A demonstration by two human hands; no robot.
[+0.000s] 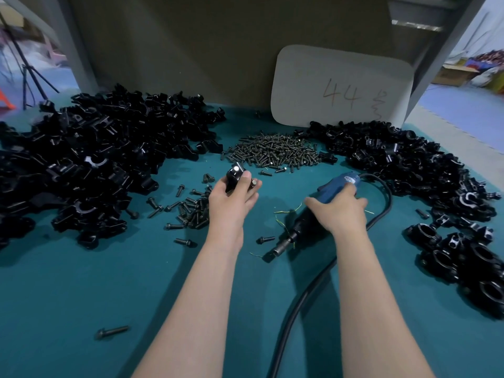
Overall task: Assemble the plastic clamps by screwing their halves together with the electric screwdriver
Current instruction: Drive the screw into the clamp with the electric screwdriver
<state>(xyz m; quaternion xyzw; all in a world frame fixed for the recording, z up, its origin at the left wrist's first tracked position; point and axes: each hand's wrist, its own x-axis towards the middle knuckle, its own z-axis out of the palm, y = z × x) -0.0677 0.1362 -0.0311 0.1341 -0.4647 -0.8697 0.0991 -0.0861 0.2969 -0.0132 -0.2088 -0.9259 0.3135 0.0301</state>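
here, over the teal table mat (81,282), the left hand (231,197) is pinching a black plastic clamp piece (235,175) between curled fingers and thumb, while the right hand (341,211) is wrapping its fingers around the blue corded electric screwdriver (313,211), whose tip is lying low by the mat.

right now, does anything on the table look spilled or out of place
Yes. One screw lies alone on the green mat, far from the main screw pile. More screws are scattered loose by the left hand. Thin yellowish threads lie beside the screwdriver and look like stray debris.
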